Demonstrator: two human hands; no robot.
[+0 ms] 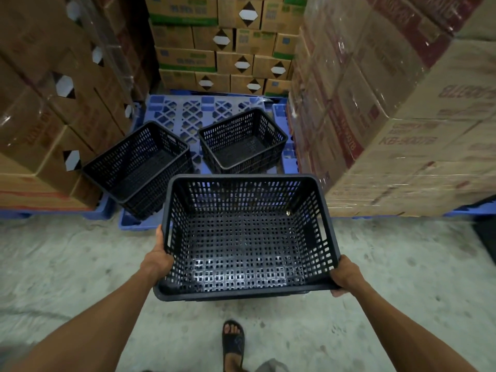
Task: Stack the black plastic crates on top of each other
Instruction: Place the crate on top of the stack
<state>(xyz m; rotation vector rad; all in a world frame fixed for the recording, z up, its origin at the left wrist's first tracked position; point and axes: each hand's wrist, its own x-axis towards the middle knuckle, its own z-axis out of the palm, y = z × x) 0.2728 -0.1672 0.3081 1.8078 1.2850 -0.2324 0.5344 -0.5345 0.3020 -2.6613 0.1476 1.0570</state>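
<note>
I hold an empty black perforated plastic crate [245, 237] in the air in front of me, open side up. My left hand [160, 255] grips its left wall near the handle slot. My right hand [346, 275] grips its right near corner. Beyond it, two more black crate stacks rest on a blue plastic pallet [188, 114]: the left crate stack [139, 167], turned at an angle, and the right crate stack [243, 142]. Each looks like nested crates, with a second rim showing below the top one.
Tall stacks of wrapped cardboard boxes close in on the left [48, 108], the right [402, 103] and behind the pallet [222, 44]. The floor is bare concrete [80, 264]. My sandalled foot [233, 342] stands below the held crate. A dark mat [485, 237] lies at the right edge.
</note>
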